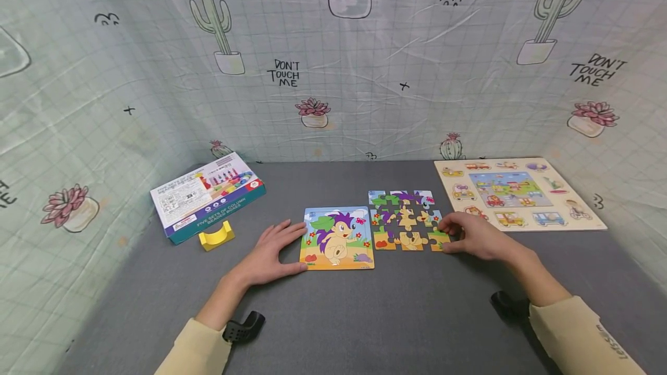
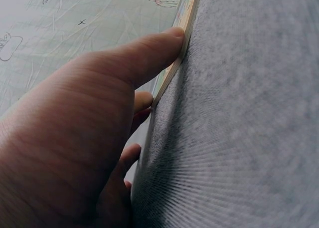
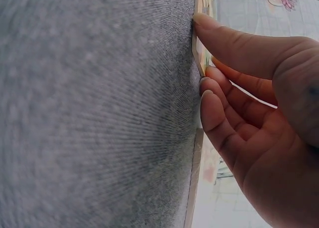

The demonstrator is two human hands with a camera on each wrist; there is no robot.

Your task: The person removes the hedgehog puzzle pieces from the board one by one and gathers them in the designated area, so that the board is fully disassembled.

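Observation:
A square puzzle board (image 1: 339, 238) with a purple-spined hedgehog picture lies flat in the middle of the table. My left hand (image 1: 268, 252) rests along its left side, fingers spread, thumb at the lower left corner; in the left wrist view the thumb (image 2: 154, 51) touches the board's edge. To the right lie several loose jigsaw pieces (image 1: 411, 241) of the same hedgehog picture, set in rows with gaps. With curled fingers, my right hand (image 1: 476, 236) pinches the lower right corner piece (image 1: 438, 241). That piece is still low at the table, its edge visible in the right wrist view.
Back right lies a wooden peg puzzle board (image 1: 455, 168) with vehicle pictures. A teal and white box (image 1: 208, 195) of beaded columns sits at the left, with a yellow curved block (image 1: 216, 236) before it. A printed cloth (image 1: 354, 109) hangs behind the grey table (image 1: 365, 317).

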